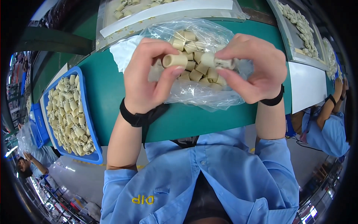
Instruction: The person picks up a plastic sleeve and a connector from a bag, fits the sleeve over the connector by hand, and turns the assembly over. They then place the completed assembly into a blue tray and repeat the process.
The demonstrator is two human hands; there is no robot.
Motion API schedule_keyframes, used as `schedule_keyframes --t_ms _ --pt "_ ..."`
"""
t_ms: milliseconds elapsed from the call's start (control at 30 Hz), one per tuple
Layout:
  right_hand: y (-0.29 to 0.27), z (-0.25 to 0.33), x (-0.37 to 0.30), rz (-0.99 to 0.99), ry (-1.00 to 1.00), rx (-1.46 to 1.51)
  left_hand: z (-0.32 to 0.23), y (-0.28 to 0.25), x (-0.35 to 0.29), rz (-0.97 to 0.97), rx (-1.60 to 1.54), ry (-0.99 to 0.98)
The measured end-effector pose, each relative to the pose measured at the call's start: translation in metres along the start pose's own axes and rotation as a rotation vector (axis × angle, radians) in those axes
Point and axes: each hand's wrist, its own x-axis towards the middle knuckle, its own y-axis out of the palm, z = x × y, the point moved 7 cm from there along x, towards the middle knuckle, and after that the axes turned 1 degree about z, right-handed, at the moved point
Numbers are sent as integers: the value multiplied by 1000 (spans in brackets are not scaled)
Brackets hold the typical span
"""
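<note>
My left hand (149,74) pinches a hollow cream plastic sleeve (175,61) between thumb and fingers, its open end facing left. Opposite it, my right hand (253,69) grips a small part (224,63) with a pale rounded end pointing left and a whitish, uneven body; its exact kind is hard to make out. A gap separates the two pieces. Behind and below them, a clear plastic bag (201,98) lies spread on the green table, holding many loose cream sleeves (195,75). Both wrists wear black bands.
A blue tray (97,149) heaped with cream sleeve parts stands at the left. Metal-edged trays (126,26) with more parts lie at the far side, and another (298,30) at far right. White paper (307,86) is beside it. Co-workers (324,127) sit at both sides.
</note>
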Motion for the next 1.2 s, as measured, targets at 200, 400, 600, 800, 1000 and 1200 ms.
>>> schedule_keyframes --t_ms 200,400,600,800,1000,1200 --pt "14 9 1 -59 -184 49 2 3 -10 -188 -528 -38" --pt "23 10 -2 -97 -248 80 -9 2 -2 -41 -137 135" --pt "20 11 -3 -103 -224 128 2 -1 -4 -37 -130 41" --pt "15 15 -4 -124 -276 90 3 -6 -4 -75 -156 12" --pt "27 21 -2 -89 -341 -1 0 -3 -5 -47 -143 70" --pt "33 21 2 -65 -346 -86 -4 -4 -5 -56 -53 79"
